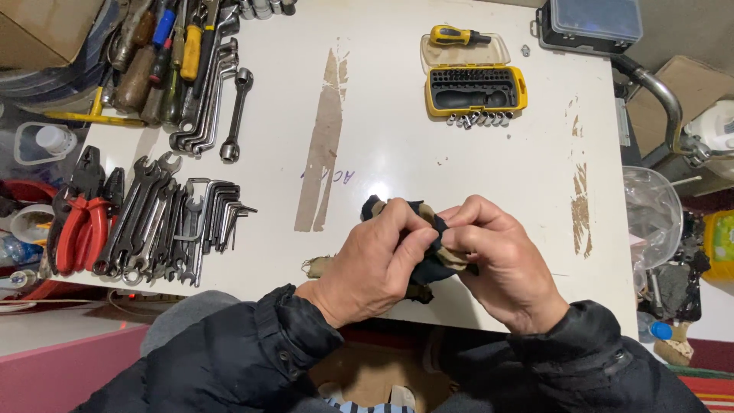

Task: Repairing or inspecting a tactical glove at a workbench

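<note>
Both hands meet over the near edge of the white table (474,191), forearms in dark sleeves angling inward from below. The left hand (375,264) curls its fingers and thumb around a dark and tan cloth (432,248), pinching it. The right hand (501,264) pinches the same cloth from the other side, fingertips nearly touching the left's. Wrenches (153,222) lie by the left edge.

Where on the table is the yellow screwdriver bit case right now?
In the head view, the open yellow bit case lies at the table's far right, a yellow-handled driver on its lid, loose sockets along its near edge.
</note>
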